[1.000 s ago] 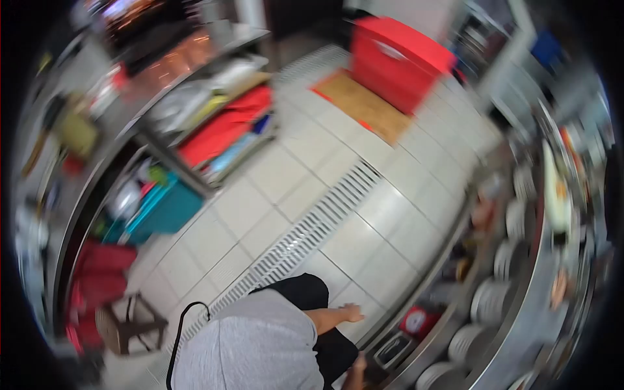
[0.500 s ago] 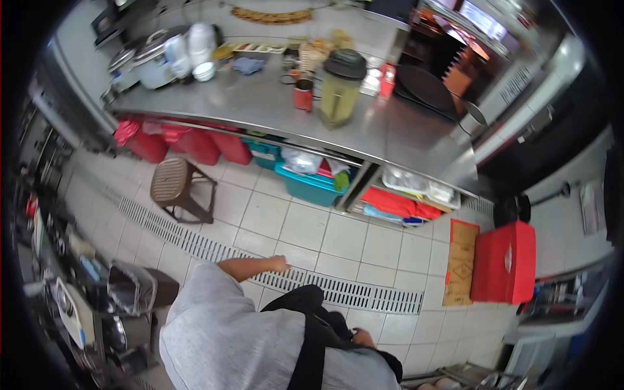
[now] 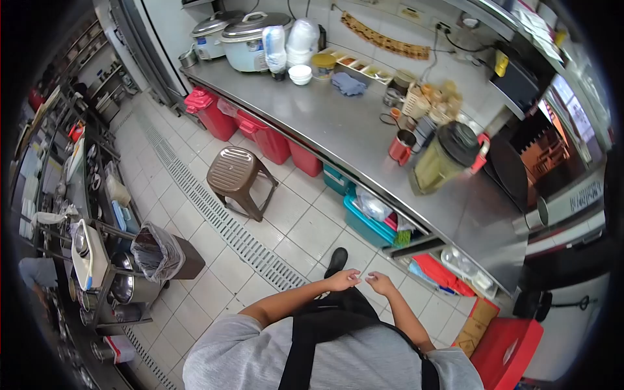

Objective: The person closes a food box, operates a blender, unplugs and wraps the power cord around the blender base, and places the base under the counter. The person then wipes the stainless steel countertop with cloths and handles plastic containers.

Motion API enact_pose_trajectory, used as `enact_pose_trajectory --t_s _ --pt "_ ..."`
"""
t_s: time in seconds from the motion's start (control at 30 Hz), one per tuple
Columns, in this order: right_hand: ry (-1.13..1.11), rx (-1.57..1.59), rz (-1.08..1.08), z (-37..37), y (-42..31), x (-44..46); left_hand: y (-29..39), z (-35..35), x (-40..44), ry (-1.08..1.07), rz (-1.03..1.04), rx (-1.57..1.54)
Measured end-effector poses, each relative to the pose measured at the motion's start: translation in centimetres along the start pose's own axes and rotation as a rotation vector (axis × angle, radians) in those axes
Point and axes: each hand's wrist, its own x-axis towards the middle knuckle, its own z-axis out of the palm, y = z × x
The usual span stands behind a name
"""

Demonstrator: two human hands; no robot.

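Observation:
My left hand (image 3: 343, 279) and my right hand (image 3: 379, 283) are held close together in front of my body, fingertips facing each other with a small gap. The fingers of both look curled and pinched. Something small and pale may be between the fingertips, too small to make out. Neither hand touches the steel counter (image 3: 325, 117) ahead. On its right part stand a blender jug (image 3: 434, 166) with a black lid and yellow-green contents, and a red cup (image 3: 402, 146). Below my hands, a dark shoe (image 3: 337, 261) shows on the tiles.
A brown stool (image 3: 237, 175) stands on the floor beside a drain grate (image 3: 221, 218). Red bins (image 3: 270, 140) and a teal box (image 3: 364, 221) sit under the counter. Rice cookers (image 3: 257, 42) are at its far left. A lined bin (image 3: 185, 257) stands left, a red box (image 3: 510, 351) right.
The view has swung left and closer to the counter. My right hand came up from beside my body, and both hands are now together in front of me.

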Motion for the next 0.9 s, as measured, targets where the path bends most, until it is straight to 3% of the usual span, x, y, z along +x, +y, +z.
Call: enact_pose_trajectory --t_s 0.17,0.2,0.27,0.3,0.4,0.53,0.57,0.63,0.67,0.73,0.77,0.83,0.9 --pt "0.009 0.158 -0.359 -8.6 -10.9 10.8 -1.3 -10.2 5.5 0.129 0.161 0.528" --pt "0.010 0.209 -0.418 -11.0 -14.2 12.6 0.6 -12.8 5.4 0.089 -0.035 0.396" --pt "0.078 0.250 -0.598 -15.8 -21.0 17.1 2.9 -18.5 5.6 0.209 -0.009 0.428" --pt "0.078 0.331 -0.551 -18.0 -24.6 19.7 3.6 -21.5 5.4 0.279 0.031 0.419" --pt "0.286 0.321 -0.746 -24.3 -33.9 28.0 5.7 -30.0 3.7 0.551 -0.092 0.284" --pt "0.547 0.240 -0.644 -29.9 -41.5 42.5 2.0 -40.7 1.2 0.756 -0.126 0.076" --pt "0.551 0.237 -0.637 -30.9 -42.7 45.9 0.9 -42.9 0.7 0.754 -0.130 0.065" --pt "0.821 0.054 -0.610 -32.7 -44.6 52.1 -1.2 -47.0 -0.3 0.727 -0.193 0.083" --pt "0.834 0.057 -0.609 -33.8 -45.7 54.5 -1.9 -49.3 -0.3 0.704 -0.248 0.115" --pt "1.010 -0.056 -0.420 -34.4 -47.2 57.7 -2.4 -52.9 -0.4 0.654 -0.359 0.247" --pt "1.012 -0.058 -0.416 -34.7 -47.9 58.8 -2.1 -54.8 -0.1 0.649 -0.358 0.247" --pt "0.906 -0.188 -0.065 -35.9 -49.3 59.3 0.4 -56.8 0.1 0.557 -0.398 0.148" --pt "0.896 -0.263 0.015 -36.1 -48.9 61.5 3.9 -59.4 1.4 0.497 -0.482 0.171"
